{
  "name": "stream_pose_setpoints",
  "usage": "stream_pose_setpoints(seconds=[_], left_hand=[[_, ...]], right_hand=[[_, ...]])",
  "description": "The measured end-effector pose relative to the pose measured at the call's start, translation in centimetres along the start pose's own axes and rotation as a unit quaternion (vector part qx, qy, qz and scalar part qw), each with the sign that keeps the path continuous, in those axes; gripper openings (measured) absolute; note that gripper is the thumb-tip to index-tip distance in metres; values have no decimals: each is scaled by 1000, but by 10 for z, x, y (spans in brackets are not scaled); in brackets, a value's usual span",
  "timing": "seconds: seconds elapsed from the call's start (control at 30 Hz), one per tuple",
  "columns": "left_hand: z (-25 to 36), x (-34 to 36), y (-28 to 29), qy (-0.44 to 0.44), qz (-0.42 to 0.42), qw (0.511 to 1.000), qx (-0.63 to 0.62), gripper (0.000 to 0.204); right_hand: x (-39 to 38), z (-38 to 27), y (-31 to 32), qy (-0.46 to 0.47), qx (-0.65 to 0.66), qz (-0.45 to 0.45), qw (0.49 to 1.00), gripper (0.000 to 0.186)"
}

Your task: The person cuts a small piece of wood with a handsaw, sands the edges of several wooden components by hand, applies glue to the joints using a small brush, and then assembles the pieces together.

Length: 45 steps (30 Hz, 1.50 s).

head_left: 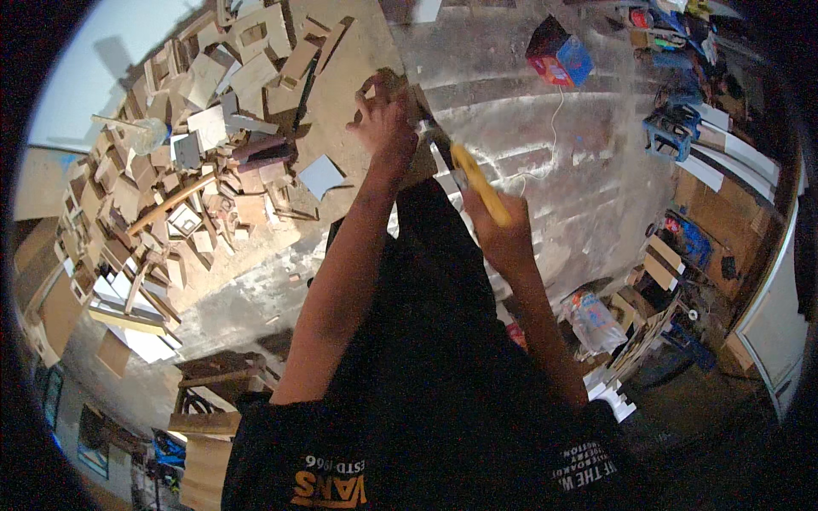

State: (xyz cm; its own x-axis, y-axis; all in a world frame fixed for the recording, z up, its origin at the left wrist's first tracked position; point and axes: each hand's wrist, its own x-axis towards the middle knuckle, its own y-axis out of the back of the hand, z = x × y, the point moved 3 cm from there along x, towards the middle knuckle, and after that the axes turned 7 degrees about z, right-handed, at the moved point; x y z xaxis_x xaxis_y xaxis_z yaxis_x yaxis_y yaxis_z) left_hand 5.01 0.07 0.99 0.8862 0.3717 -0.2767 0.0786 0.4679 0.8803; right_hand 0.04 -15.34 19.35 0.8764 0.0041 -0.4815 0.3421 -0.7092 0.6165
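My left hand (383,123) rests on the tan wooden board (336,81) at its right edge, with fingers bent and apart; what lies under the palm is hidden. My right hand (503,223), just below and to the right, is closed on a yellow-handled tool (479,183) with a metal part, whose far end reaches toward the board's edge beside my left hand. A small pale square piece (321,175) lies on the board left of my left forearm.
Many wood offcuts (200,204) are heaped on the board's left side. Beyond its right edge is a worn grey floor (477,111) with a red and blue box (558,55) and cord. Clutter, including a blue crate (669,132) and a plastic bag (596,324), lines the right.
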Motion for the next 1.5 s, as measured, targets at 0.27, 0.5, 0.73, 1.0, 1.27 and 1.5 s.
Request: stream_pose_setpoints(seconds=[0.27,0.5,0.73,1.0,1.27,1.5], left_hand=[[-11,0,-15,14,2,1000,15,62],[-6,7,-4,12,-3,1000,15,68],[0,5,4,-7,4,1000,-20,67],[-8,2,1,-55,-1,998,-17,76],[-13,-6,5,-45,76,987,-131,77],[-15,4,19,10,32,992,-121,94]], right_hand=[[-13,-2,-1,9,36,1,999,42],[-3,-1,-1,-29,26,-19,999,42],[22,30,-31,5,-72,5,997,36],[15,54,26,-118,93,58,987,43],[40,91,7,-90,143,16,985,42],[66,106,19,-62,118,-17,991,42]])
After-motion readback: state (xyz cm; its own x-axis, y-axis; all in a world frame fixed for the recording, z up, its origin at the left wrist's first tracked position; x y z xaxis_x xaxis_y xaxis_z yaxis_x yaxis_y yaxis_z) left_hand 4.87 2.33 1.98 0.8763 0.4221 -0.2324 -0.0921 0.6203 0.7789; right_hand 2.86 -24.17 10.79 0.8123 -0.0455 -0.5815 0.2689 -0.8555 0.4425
